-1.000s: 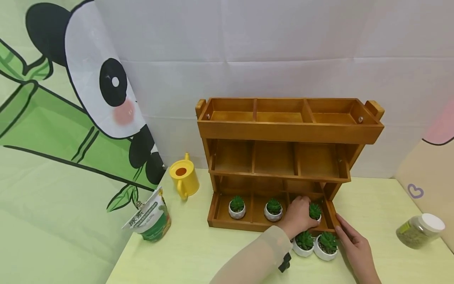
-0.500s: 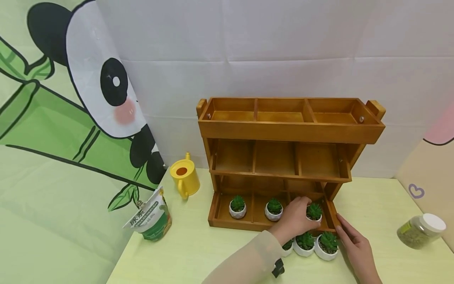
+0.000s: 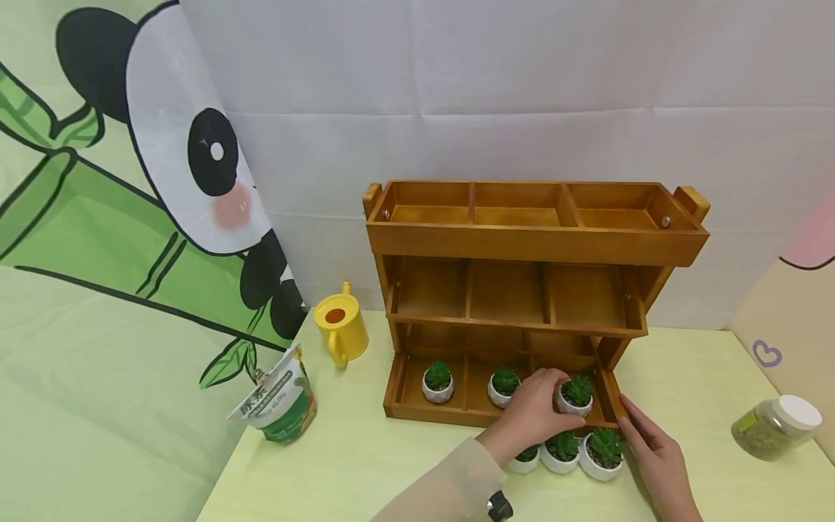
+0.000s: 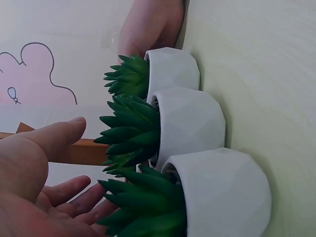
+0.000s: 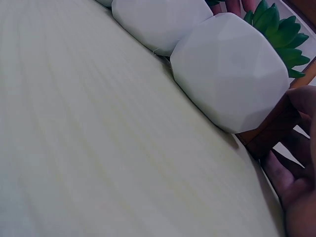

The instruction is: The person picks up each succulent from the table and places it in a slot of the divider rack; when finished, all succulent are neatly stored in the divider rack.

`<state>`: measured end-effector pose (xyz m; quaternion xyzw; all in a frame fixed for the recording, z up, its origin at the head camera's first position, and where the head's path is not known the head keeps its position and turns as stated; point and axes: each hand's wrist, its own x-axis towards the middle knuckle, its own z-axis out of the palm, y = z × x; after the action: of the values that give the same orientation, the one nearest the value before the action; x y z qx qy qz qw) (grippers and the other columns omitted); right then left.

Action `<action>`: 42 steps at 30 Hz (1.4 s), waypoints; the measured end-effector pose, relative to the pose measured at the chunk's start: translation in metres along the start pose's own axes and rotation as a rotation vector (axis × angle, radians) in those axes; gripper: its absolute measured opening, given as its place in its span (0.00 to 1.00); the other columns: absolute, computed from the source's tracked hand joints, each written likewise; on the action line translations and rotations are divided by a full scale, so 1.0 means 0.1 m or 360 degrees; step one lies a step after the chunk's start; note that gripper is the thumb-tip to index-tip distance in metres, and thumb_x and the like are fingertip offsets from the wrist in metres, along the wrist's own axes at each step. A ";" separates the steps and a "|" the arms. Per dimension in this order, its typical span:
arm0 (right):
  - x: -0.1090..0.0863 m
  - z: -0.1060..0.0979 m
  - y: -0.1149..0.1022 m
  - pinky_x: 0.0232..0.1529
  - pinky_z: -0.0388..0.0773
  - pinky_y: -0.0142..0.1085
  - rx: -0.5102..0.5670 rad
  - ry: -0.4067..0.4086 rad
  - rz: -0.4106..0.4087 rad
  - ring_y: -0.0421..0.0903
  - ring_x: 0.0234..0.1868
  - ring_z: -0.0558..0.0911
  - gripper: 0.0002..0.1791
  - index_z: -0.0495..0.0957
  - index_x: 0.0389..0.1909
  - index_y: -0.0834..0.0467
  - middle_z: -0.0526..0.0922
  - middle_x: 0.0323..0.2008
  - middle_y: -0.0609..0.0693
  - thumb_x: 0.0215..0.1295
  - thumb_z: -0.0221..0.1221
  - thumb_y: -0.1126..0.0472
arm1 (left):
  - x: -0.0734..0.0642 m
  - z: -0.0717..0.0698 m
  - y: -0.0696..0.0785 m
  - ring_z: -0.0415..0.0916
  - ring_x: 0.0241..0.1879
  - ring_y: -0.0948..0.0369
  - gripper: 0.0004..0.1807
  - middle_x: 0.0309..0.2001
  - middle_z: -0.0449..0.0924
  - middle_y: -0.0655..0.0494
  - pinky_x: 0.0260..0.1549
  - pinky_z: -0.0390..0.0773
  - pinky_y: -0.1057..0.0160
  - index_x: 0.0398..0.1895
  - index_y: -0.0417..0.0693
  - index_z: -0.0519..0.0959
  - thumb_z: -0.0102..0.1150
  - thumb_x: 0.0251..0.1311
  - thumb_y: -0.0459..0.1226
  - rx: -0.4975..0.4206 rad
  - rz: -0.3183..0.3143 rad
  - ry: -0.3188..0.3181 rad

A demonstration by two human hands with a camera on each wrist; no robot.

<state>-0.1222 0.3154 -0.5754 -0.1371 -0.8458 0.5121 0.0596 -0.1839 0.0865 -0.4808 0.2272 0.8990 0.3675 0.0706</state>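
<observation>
My left hand (image 3: 531, 413) is beside the potted succulent (image 3: 575, 396) in the right compartment of the wooden shelf's (image 3: 535, 243) bottom tier. Its thumb and fingers (image 4: 69, 190) are spread apart around the pot's left side, and the white pot shows almost whole. My right hand (image 3: 655, 453) holds the front right corner of that tier, thumb at the front and fingers along the side. Two more succulents, one on the left (image 3: 438, 382) and one in the middle (image 3: 504, 385), sit in the other bottom compartments. Three potted succulents (image 4: 192, 121) stand in a row on the table before the shelf.
A yellow watering can (image 3: 342, 326) stands left of the shelf, with a green and white pouch (image 3: 280, 399) nearer the table's left edge. A jar with a white lid (image 3: 776, 426) is at the right. Behind the shelf hangs a pale cloth (image 3: 457, 94).
My left hand has drawn back slightly leftward from the succulent in the right compartment, its fingers loosening, and more of the pot shows. My right hand stays at the shelf corner.
</observation>
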 end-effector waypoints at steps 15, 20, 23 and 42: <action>0.01 0.02 0.01 0.48 0.69 0.12 0.0019 0.0005 -0.0022 0.18 0.57 0.67 0.34 0.66 0.79 0.48 0.66 0.75 0.57 0.78 0.52 0.38 | -0.28 -0.09 -0.27 0.75 0.60 0.63 0.31 0.60 0.77 0.68 0.56 0.79 0.62 0.65 0.55 0.78 0.78 0.59 0.48 -0.0313 -0.0027 0.0032; 0.02 0.02 0.01 0.48 0.69 0.13 0.0006 -0.0001 -0.0017 0.19 0.57 0.67 0.35 0.66 0.79 0.47 0.65 0.76 0.57 0.78 0.52 0.37 | -0.38 -0.11 -0.39 0.77 0.57 0.62 0.29 0.58 0.78 0.67 0.53 0.80 0.62 0.64 0.56 0.79 0.77 0.60 0.48 -0.0433 -0.0055 0.0044; 0.02 0.01 0.01 0.48 0.69 0.12 -0.0011 -0.0004 0.0000 0.21 0.59 0.67 0.35 0.65 0.79 0.47 0.65 0.76 0.56 0.78 0.52 0.37 | -0.43 -0.11 -0.44 0.77 0.56 0.61 0.29 0.57 0.78 0.70 0.52 0.80 0.62 0.63 0.57 0.80 0.77 0.60 0.49 -0.0445 -0.0075 0.0054; 0.02 0.01 0.03 0.48 0.70 0.13 0.0009 -0.0004 -0.0003 0.21 0.59 0.68 0.34 0.66 0.79 0.46 0.65 0.76 0.56 0.78 0.52 0.37 | -0.69 -0.07 -0.66 0.81 0.51 0.65 0.23 0.53 0.84 0.56 0.53 0.81 0.64 0.60 0.49 0.82 0.76 0.62 0.39 -0.0726 0.0002 0.0266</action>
<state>-0.1235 0.3163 -0.5788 -0.1355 -0.8446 0.5145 0.0596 -0.1490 0.0086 -0.5243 0.1747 0.7953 0.5787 0.0452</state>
